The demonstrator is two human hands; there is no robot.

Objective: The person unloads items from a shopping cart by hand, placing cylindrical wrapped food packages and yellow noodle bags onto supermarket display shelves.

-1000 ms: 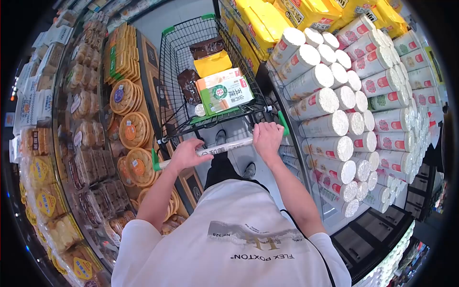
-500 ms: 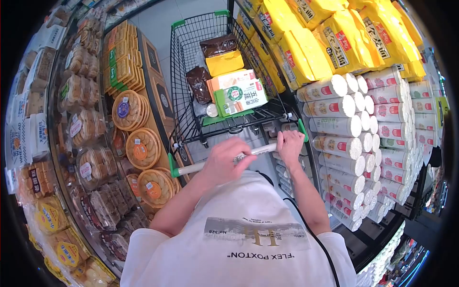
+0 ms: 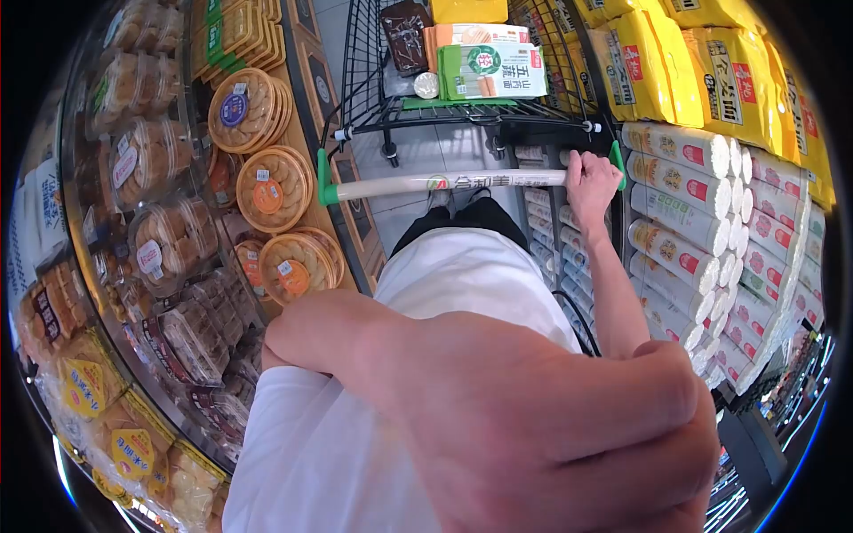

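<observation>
My right hand (image 3: pixel 590 188) is closed round the right end of the white cart handle (image 3: pixel 480 180), near its green end piece. Large and close to the camera, my left hand (image 3: pixel 569 417) is off the handle with its fingers curled; what they hold, if anything, is hidden. Beyond the handle is the black wire cart (image 3: pixel 364 102). In it lie a green-and-white noodle pack (image 3: pixel 493 71), an orange-and-white pack (image 3: pixel 449 37), a yellow pack (image 3: pixel 469 11), a dark brown pack (image 3: pixel 406 40) and a small round white-ended item (image 3: pixel 426 85).
At left, shelves hold round tubs of biscuits (image 3: pixel 271 188), clear boxes of baked goods (image 3: pixel 169 240) and yellow-labelled bread bags (image 3: pixel 84 386). On the right are stacked white paper-wrapped rolls (image 3: pixel 675 222) beneath yellow bags (image 3: pixel 737 84). My feet (image 3: pixel 458 200) are behind the cart.
My left hand has left the handle and come up close to the camera. My right hand stays on the handle. The cart now appears higher in the view, and the side shelves have shifted.
</observation>
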